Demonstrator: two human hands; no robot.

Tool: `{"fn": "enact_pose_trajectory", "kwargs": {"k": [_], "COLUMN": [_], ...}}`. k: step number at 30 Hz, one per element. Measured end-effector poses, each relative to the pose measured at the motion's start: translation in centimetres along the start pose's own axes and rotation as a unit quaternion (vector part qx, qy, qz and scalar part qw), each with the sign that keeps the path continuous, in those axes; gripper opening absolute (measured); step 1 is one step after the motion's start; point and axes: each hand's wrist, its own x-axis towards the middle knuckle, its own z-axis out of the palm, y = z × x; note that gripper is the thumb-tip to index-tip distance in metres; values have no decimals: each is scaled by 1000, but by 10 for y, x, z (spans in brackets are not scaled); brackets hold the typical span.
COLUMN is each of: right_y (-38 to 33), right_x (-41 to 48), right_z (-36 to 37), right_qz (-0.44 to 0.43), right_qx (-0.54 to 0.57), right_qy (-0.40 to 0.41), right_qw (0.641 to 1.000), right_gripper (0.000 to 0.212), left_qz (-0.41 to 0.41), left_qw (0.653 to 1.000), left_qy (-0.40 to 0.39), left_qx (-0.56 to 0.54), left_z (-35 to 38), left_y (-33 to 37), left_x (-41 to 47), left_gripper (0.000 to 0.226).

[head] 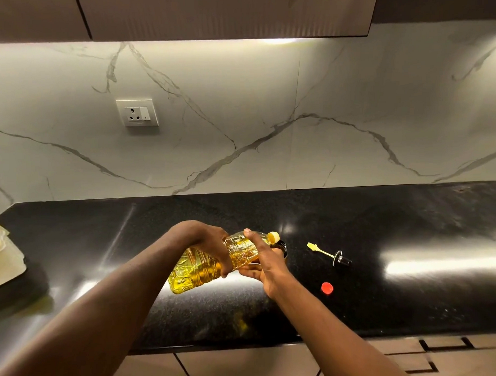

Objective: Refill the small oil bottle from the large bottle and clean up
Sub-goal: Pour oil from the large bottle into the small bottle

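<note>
A large clear plastic bottle point(199, 267) of yellow oil lies tipped almost flat above the black counter, its yellow neck point(274, 236) pointing right. My left hand point(208, 240) grips its middle from above. My right hand point(265, 261) wraps around the small dark bottle, of which only the open mouth point(281, 246) shows, right under the large bottle's neck. The small bottle's pourer stopper point(332, 254) lies on the counter to the right. A red cap point(327, 288) lies nearer the front edge.
A pale cloth or paper with something yellow on it point(4, 259) sits at the counter's left end. The black counter point(411, 232) runs to the right against a marble wall with a socket point(137, 113). Drawers point(443, 352) sit below the front edge.
</note>
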Motion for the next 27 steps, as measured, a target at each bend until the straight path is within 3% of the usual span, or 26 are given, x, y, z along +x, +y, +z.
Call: {"fn": "enact_pose_trajectory", "kwargs": {"k": [10, 17, 27], "right_y": [4, 1, 7], "right_x": [3, 2, 8], "right_z": [-2, -3, -6], "right_qz": [5, -3, -4], "right_qx": [2, -3, -7], "right_qy": [0, -2, -2], "right_qw": [1000, 1000, 1000], "right_gripper": [75, 62, 64], "left_qz": [6, 19, 56], "left_qw": [1000, 999, 996], "left_qy": [-5, 3, 29], "left_qx": [-15, -29, -67], "left_z": [6, 10, 30], "left_y": [-3, -6, -19], "left_x": [6, 10, 22], "left_gripper": [89, 91, 93]}}
